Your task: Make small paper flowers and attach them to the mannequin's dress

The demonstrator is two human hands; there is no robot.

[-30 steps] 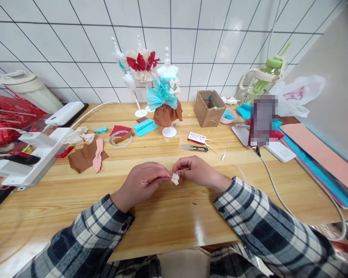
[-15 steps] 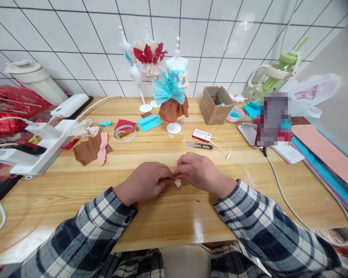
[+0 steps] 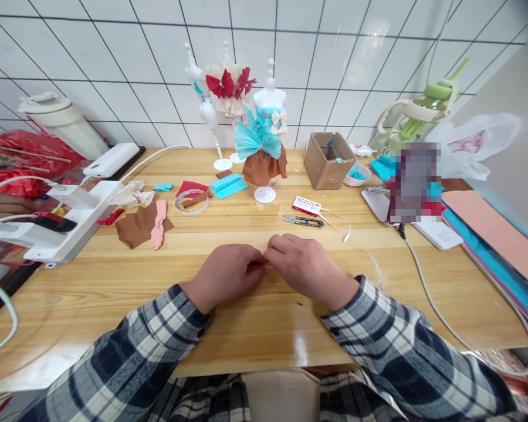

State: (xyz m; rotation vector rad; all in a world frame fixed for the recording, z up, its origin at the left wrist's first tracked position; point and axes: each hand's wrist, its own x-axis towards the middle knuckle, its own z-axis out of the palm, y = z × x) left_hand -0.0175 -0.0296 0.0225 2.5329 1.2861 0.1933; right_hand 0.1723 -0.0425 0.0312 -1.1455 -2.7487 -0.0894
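Observation:
My left hand (image 3: 226, 272) and my right hand (image 3: 301, 264) rest knuckles-up on the wooden table (image 3: 114, 281), fingertips pinched together where they meet near the middle. The small cream folded paper piece seen between them earlier is now hidden under the fingers. Both hands are closed. Small black snips (image 3: 303, 221) lie a little beyond my right hand, beside a red-and-white packet (image 3: 307, 206).
Doll mannequins in paper dresses (image 3: 259, 146) stand at the back with a cardboard box (image 3: 328, 159). Brown and pink paper scraps (image 3: 145, 223) and a tape ring (image 3: 192, 202) lie left. A white device (image 3: 66, 223) sits far left; a phone, cable and coloured sheets (image 3: 493, 234) right.
Both hands lowered onto the table and turned knuckles-up, covering the cream paper piece that showed between the fingertips. The view shifted slightly.

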